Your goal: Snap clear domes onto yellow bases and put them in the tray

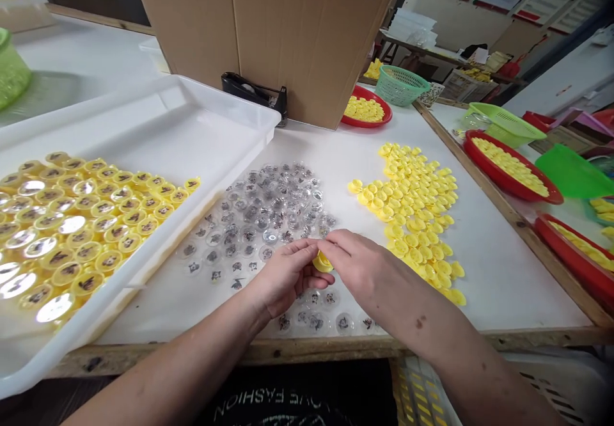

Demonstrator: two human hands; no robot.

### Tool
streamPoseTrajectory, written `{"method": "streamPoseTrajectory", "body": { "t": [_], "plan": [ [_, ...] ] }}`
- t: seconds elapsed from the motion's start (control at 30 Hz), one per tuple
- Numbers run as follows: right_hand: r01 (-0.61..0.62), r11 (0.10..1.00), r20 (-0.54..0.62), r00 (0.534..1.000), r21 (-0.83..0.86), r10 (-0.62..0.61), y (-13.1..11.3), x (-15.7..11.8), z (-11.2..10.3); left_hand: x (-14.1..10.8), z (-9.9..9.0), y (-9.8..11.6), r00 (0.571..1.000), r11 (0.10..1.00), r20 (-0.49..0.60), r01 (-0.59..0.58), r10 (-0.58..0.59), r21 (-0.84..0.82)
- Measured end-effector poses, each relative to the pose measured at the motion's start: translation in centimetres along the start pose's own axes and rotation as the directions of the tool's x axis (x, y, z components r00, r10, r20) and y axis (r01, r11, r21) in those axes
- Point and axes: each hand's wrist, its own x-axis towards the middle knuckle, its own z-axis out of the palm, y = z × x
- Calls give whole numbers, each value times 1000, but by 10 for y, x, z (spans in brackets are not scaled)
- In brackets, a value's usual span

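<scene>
Head view: holding cup (pixel 323 261) in half-curled left hand (pixel 286 274), likely steadying it with bent right hand (pixel 363 265) of unclear grip; working above clear discs (pixel 261 212), near loose cups (pixel 407 212), seemingly for short reach.

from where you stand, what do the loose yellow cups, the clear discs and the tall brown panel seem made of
Yellow cups: likely moulded plastic, slightly glossy; matching shapes, even colour. Clear discs: probably plastic, shiny; see-through with glints, though glass can't be excluded. Brown panel: apparently cardboard, matte; plain brown with a straight crease.
</scene>
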Motion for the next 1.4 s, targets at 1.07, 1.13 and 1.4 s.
{"method": "streamPoseTrajectory", "body": {
  "t": [1.07,1.13,1.4],
  "plan": [
    [-68,904,-164,975,423,150,34,-11,19,-1,-4,0,997,1000,70,-17,15,15],
    [-55,891,-162,976,451,143,35,-12,20,-1,-4,0,997,999,73,-19,17,31],
    [-138,851,-133,963,507,236,37,-12,25,1,-6,-2,999,998,37,-41,39,56]
  ]
}}
